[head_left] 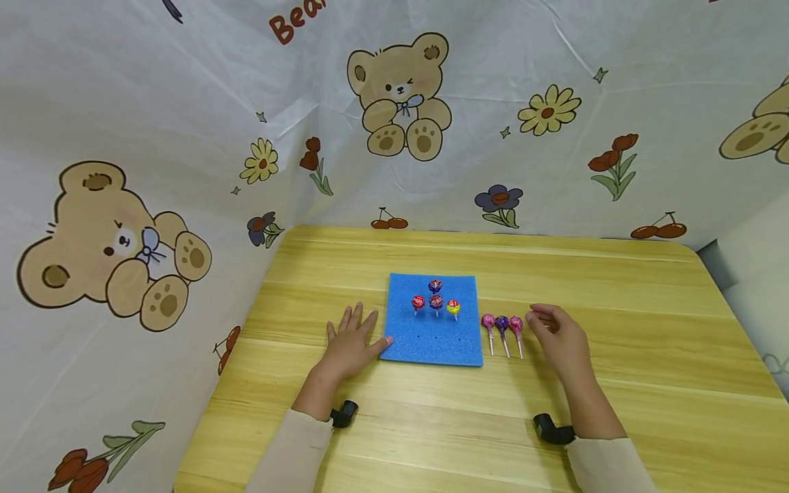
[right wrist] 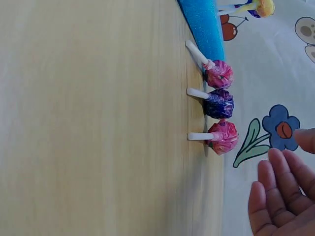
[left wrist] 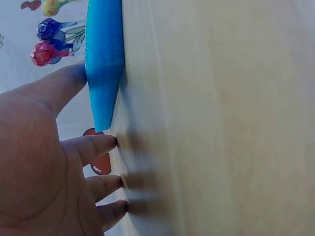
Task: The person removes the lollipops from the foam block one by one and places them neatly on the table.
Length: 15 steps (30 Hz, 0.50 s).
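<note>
Three lollipops [head_left: 502, 323] lay right of the foam [head_left: 431, 327], seemingly light, hard and slick, best pinched by their sticks [head_left: 520, 349]. Beside them the right hand [head_left: 562, 337] curved loosely, empty; the left hand [head_left: 350, 348], fingers spread, thumbed the foam.

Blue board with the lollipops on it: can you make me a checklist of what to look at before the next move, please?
1. Left hand steadying the blue board: ok, its thumb touches the board's left edge.
2. Right hand free: ok, it holds nothing.
3. Loose lollipops within easy reach: ok, three lie in a row between the board and the right hand.
4. Standing lollipops staying out of the way: ok, all four are behind the front dots.
5. Front dots deep enough for a stick: cannot tell, only dark spots show.
</note>
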{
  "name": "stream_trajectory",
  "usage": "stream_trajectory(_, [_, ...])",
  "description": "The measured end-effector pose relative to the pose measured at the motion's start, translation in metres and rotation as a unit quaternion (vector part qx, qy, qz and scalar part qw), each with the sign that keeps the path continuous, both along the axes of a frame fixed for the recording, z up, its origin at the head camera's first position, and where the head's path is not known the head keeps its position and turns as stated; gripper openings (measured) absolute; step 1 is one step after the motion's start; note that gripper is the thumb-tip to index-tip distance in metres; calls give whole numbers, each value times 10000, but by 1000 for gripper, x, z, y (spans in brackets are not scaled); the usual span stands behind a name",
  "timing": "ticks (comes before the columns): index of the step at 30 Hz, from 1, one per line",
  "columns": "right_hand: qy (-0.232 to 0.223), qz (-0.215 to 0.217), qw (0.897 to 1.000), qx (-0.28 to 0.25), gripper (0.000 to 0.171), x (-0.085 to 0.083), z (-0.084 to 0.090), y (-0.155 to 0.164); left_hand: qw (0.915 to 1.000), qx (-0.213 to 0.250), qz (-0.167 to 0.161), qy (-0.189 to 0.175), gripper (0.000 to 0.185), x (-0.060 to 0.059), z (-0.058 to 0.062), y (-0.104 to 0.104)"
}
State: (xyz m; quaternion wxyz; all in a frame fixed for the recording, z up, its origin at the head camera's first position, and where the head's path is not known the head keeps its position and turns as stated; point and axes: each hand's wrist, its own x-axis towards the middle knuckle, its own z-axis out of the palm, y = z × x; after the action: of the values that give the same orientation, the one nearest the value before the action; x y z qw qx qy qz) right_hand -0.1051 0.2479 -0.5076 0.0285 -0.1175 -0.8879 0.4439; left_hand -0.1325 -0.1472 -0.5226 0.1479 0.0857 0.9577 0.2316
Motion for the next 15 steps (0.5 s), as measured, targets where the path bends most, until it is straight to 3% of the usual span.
stream_trajectory(8, [429,-140,9976,-528,45,-2,0,-8,10000,-10,2,8,79,0,1,1])
stream_trajectory(15, [622,11,9958,-677,39,-6,0,-20,10000,-15,0,42,79,0,0,1])
